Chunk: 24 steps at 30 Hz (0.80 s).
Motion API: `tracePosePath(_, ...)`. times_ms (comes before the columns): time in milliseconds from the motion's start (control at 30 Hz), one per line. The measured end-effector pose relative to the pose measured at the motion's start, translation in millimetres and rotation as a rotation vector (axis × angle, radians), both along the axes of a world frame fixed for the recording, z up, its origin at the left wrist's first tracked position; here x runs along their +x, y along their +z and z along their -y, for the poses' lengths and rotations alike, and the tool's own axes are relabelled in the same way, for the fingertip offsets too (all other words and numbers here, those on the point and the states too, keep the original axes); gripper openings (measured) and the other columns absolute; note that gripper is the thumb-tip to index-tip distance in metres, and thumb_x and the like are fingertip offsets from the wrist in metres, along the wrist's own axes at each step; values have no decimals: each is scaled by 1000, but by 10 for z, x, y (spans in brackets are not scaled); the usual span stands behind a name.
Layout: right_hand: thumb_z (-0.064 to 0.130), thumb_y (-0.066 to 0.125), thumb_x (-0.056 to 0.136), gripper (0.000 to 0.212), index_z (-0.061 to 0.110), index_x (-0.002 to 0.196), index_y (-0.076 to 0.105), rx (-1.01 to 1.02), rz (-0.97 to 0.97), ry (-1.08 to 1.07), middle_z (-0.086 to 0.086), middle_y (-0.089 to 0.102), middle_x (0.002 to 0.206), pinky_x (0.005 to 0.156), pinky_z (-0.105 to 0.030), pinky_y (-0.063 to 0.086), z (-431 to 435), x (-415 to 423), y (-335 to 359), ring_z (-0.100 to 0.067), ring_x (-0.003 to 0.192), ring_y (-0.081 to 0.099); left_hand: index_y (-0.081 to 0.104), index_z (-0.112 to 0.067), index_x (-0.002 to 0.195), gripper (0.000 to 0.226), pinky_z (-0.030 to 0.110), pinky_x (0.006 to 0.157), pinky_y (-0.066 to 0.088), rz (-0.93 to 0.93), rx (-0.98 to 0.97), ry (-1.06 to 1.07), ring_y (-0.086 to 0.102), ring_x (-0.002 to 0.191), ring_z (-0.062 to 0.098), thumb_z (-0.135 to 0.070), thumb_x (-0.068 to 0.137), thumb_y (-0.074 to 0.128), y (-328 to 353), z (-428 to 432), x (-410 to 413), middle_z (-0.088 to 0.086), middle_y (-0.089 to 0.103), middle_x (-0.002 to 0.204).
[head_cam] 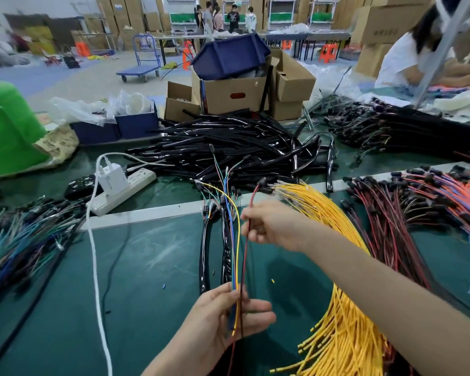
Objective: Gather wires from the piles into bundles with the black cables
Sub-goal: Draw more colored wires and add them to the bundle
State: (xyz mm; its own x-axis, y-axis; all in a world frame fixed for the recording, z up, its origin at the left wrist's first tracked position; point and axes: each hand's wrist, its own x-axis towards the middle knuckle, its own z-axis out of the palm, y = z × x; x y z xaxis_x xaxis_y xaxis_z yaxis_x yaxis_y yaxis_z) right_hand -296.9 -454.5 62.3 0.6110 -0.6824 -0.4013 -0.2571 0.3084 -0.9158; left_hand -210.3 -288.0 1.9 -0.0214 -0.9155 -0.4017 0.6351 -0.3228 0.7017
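My left hand [229, 317] pinches a thin bundle of wires [235, 256], blue, yellow and green, that rises toward the table's white strip. My right hand [272, 226] pinches a red wire [245, 256] with a black plug at its top, held just right of the bundle. Two black cables [205, 256] lie on the green mat under the bundle. A big heap of black cables [228, 150] fills the middle of the table. Yellow wires [337, 308] fan out under my right forearm.
Red and dark wires [385, 221] and orange ones [451, 196] lie at the right, blue-green wires [19, 240] at the left. A white power strip [125, 191] with a charger and white cord sits left of centre. Cardboard boxes [228, 96] stand behind; a person sits far right.
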Motion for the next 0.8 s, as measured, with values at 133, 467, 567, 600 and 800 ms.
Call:
tracePosePath(133,19,37,101,16,13,91,48,-188,-156,65,-4,56,54,34,-15,31,34,95,-132,-11,34,47,68,8,90,24,19,35,39,-101,33,16,35,34,9,-7,77,53,-68,-4,45,13,51,57)
tracePosePath(467,16,40,101,15,11,111,50,-302,-176,-122,-13,53,78,45,-23,50,656,526,98,-18,46,50,69,6,88,13,19,31,31,-253,-9,-90,31,39,9,-1,86,60,-212,11,182,5,39,57)
tracePosePath(567,12,52,94,41,-7,130,44,-288,-241,24,-24,59,117,85,-48,55,662,542,23,-27,66,57,68,-1,81,13,25,37,39,-351,-69,-156,30,39,11,-1,72,77,-228,46,180,4,40,54)
tracePosePath(600,12,54,93,45,-8,132,44,-343,-270,19,-25,58,122,90,-51,52,667,474,-8,-28,71,58,68,-2,79,16,28,42,43,-397,-77,-170,28,40,11,-1,69,80,-240,63,182,3,40,52)
tracePosePath(800,11,50,93,26,8,114,66,-881,-514,-410,-12,66,111,91,-40,50,1172,-620,-34,-26,95,63,52,-6,121,42,34,94,37,-387,-250,-190,34,60,15,-20,105,16,-336,37,135,0,35,71)
